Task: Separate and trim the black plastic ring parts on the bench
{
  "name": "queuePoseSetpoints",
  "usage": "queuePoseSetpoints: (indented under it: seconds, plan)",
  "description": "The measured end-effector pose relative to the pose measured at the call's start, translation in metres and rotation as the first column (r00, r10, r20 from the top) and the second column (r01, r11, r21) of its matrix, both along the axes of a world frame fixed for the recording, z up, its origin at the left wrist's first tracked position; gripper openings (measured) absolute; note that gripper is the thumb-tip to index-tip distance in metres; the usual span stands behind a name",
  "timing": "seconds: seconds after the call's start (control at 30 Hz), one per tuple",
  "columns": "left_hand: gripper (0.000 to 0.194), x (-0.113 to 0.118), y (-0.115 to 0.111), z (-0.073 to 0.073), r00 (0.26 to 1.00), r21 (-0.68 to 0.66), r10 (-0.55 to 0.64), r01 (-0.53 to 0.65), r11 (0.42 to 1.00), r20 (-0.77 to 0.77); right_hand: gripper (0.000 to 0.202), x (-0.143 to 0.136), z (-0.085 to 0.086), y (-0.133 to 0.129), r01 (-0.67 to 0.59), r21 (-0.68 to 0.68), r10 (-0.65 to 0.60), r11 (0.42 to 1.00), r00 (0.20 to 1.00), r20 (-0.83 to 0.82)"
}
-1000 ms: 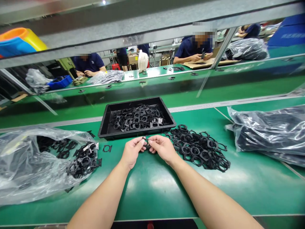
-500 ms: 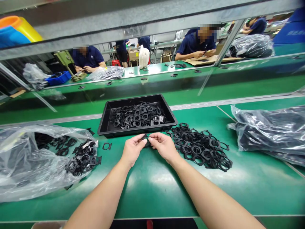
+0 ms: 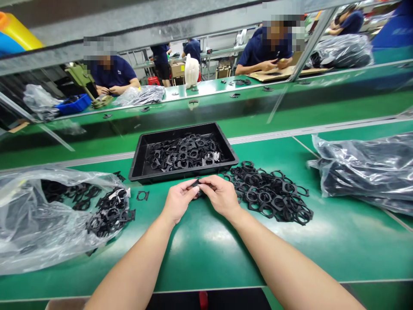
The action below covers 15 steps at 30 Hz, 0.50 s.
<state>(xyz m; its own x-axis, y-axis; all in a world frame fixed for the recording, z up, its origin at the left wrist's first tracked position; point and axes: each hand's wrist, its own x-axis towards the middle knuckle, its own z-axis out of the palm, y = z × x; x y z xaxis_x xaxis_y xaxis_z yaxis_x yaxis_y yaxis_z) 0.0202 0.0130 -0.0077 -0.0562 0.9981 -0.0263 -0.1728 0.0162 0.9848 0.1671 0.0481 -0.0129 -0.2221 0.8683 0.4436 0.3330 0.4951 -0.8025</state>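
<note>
Between my two hands is a small black plastic part (image 3: pixel 200 192), mostly hidden by the fingers. My left hand (image 3: pixel 179 199) pinches it from the left between thumb and forefinger. From the right, my right hand (image 3: pixel 222 194) grips the same part, fingertips close to the left ones. Just beyond the hands stands a black tray (image 3: pixel 180 173) holding many black ring-shaped parts (image 3: pixel 183 150). A loose heap of black ring frames (image 3: pixel 271 193) lies on the bench to the right of my right hand. One single ring frame (image 3: pixel 142 196) rests flat, left of my left hand.
A clear plastic bag (image 3: pixel 29 224) spilling black parts (image 3: pixel 109 213) lies at the left. Filled plastic bags (image 3: pixel 368 168) are stacked at the right. Behind a metal-framed divider, co-workers (image 3: pixel 112 75) sit at another green bench (image 3: pixel 213 88) with a white fan (image 3: pixel 192 71).
The view has shifted slightly. My right hand has turned a little, its fingers curling more over the black part; both hands stay together on it.
</note>
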Motion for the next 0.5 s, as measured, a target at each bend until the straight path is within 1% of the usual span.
queuePoseSetpoints:
  seconds: [0.13, 0.33, 0.5]
  plan:
    - [0.032, -0.0001, 0.0000, 0.0018, 1.000, 0.002, 0.002, -0.002, 1.000, -0.001, 0.009, -0.0004, 0.0013, -0.0008, 0.032, -0.050, -0.032, 0.998, 0.999, 0.013]
    - [0.032, -0.0005, -0.0012, 0.0028, 1.000, 0.009, -0.016, 0.016, 1.000, -0.001, 0.010, -0.0015, 0.0060, -0.0024, 0.026, -0.120, -0.029, 0.992, 0.999, -0.027]
    - [0.033, -0.0001, -0.0005, 0.0010, 1.000, 0.016, -0.007, 0.008, 1.000, -0.017, 0.012, -0.0013, 0.0046, -0.0022, 0.036, -0.108, -0.038, 0.993, 0.999, -0.018]
